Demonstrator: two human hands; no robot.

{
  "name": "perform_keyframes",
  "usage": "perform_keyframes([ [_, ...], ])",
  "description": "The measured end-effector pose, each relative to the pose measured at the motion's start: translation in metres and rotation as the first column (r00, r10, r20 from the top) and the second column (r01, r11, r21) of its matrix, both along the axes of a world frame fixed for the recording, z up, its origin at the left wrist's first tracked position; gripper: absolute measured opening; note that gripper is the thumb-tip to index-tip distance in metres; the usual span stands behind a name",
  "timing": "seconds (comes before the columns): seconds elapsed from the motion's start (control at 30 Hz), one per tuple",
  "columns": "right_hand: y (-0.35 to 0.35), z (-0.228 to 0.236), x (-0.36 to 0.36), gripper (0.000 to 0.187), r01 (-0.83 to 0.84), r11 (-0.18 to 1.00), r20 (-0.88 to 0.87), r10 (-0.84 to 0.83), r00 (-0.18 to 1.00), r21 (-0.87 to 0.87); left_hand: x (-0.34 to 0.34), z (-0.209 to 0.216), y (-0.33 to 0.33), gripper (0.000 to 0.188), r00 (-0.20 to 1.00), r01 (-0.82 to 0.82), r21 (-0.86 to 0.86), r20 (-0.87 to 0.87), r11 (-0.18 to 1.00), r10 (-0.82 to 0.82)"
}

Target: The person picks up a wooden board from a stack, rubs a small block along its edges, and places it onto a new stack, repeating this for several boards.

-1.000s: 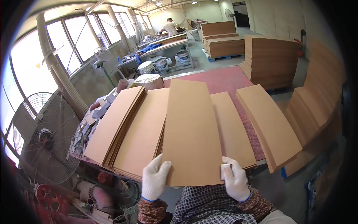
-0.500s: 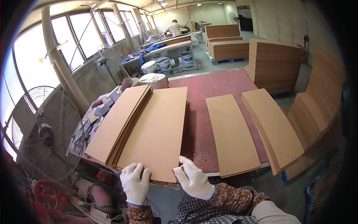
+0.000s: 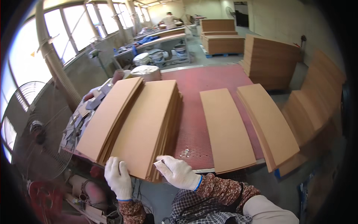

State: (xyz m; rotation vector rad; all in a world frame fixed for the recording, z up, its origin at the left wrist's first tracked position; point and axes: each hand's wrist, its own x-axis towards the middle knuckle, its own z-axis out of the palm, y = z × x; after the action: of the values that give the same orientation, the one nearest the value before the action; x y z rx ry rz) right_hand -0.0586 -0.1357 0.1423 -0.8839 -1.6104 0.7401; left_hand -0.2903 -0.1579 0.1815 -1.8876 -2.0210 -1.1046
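Note:
My left hand (image 3: 118, 178), in a white knit glove, rests with fingers extended at the near left corner of a stack of tan boards (image 3: 145, 123). At that stack's near right corner, my right hand (image 3: 181, 173), also gloved, is closed around a small pale flat piece (image 3: 163, 168) with brown marks; its exact kind is unclear. The stack's layered right side shows below its top board. Close on its left lies another stack of long tan boards (image 3: 112, 115). Further right are a low pile of boards (image 3: 228, 130) and a thicker pile (image 3: 267, 123).
The red table (image 3: 190, 138) carries all these piles. Grey blocks and scraps (image 3: 89, 104) and a white-topped tub (image 3: 145, 72) line its left side. A caged fan (image 3: 37, 130) stands left. Tall board stacks (image 3: 270, 61) stand beyond on the right. A person (image 3: 169, 20) works far back.
The second stack's top board, which reached further right over its side, now lies more in line with the boards beneath. Both hands remain at its near end. The view has shifted slightly.

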Motion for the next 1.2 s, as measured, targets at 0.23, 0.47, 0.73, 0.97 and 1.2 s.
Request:
perform_keyframes([
  [0.23, -0.024, -0.061, 0.126, 0.039, 0.162, 0.972, 0.504, -0.054, 0.862, -0.173, 0.102, -0.001, -0.017, 0.031, 0.81, 0.522, 0.165, 0.211, 0.837, -0.547],
  [0.47, -0.087, -0.099, 0.236, 0.033, 0.729, 0.683, 0.787, -0.421, 0.452, -0.053, 0.196, -0.082, 0.046, 0.036, 0.591, 0.761, -0.071, 0.485, 0.645, -0.644],
  [0.73, -0.094, -0.113, 0.259, 0.033, 0.766, 0.636, 0.853, -0.447, 0.268, 0.092, 0.272, -0.157, 0.114, 0.044, 0.774, 0.627, -0.17, 0.249, 0.76, -0.583],
  [0.97, -0.087, -0.115, 0.26, 0.032, 0.736, 0.663, 0.861, -0.448, 0.241, 0.138, 0.278, -0.169, 0.114, 0.051, 0.824, 0.567, -0.097, 0.082, 0.818, -0.561],
  [1.2, -0.074, -0.106, 0.259, 0.03, 0.724, 0.679, 0.915, -0.357, 0.187, 0.117, 0.28, -0.163, 0.12, 0.054, 0.815, 0.58, -0.124, 0.079, 0.805, -0.574],
])
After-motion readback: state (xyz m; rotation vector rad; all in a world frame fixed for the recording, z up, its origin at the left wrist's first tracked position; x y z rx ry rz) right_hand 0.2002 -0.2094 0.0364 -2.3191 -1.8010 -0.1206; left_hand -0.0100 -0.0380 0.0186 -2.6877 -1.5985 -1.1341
